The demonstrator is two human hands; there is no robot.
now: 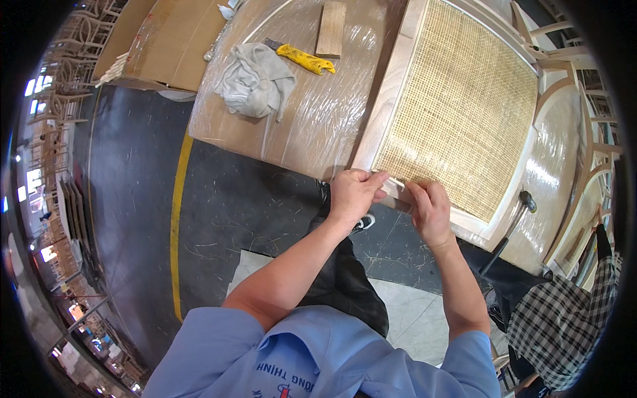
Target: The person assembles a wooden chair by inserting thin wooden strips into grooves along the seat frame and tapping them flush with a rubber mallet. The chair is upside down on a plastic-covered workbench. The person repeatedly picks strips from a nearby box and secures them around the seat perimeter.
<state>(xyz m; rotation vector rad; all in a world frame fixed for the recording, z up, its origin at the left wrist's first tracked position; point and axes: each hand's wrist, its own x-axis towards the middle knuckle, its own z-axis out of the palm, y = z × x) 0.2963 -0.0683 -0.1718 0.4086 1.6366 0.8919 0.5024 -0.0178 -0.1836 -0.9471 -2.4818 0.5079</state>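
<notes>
Both hands meet at the near edge of a cane panel (458, 126). The left hand (352, 192) has its fingers curled and pinched at the corner of the weave, thumb stretched toward the right. The right hand (430, 211) is closed too, fingers bent down on the pale wood rim just beside the left. A flat grey blade (396, 203) shows between the two hands; which hand grips it I cannot tell.

The panel is a squarish frame of light, unfinished wood with rounded corners, filled with a tight straw-coloured lattice. It lies flat on a table (312, 126) wrapped in glossy, wrinkled plastic film, its near edge reaching the table's rim in front of the person.

Further back on the film lies a crumpled grey rag (255, 81), soft and folded on itself. Beside it is a knife (302, 58) with a yellow handle, and next to that a short plank (331, 28) of raw wood. A dark rod with a round knob (512, 229) leans at the table's near right edge.

The floor (139, 199) is dark and scuffed, strewn with thin pale strands, with a yellow line (176, 219) painted along it. At the right a checked cloth (564, 318) hangs.
</notes>
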